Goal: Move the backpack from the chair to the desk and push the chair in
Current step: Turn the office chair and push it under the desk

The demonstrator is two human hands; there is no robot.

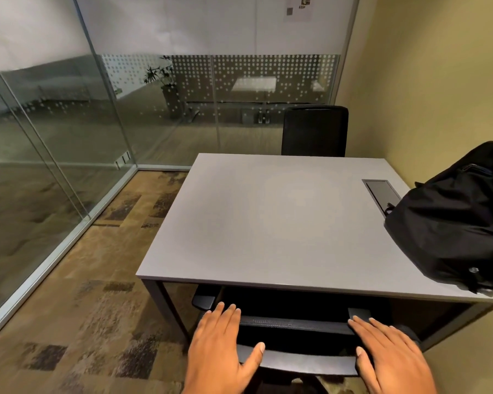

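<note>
Both hands flat on chair back, chair mostly under counter; backpack already up top.

Left hand (221,348) and right hand (390,356) are spread wide, palms down on the top edge of the chair (293,325) backrest, one per corner, gripping nothing: looks set for an even, straight push. Backrest is black mesh in a hard frame; armrests tucked under the edge. Backpack (461,220), soft black fabric, slumped, sits at the right side of the counter (268,217) against the wall, just beside the cable hatch (380,193). Counter surface is matte grey on dark metal legs. Second chair (315,130) opposite.
</note>
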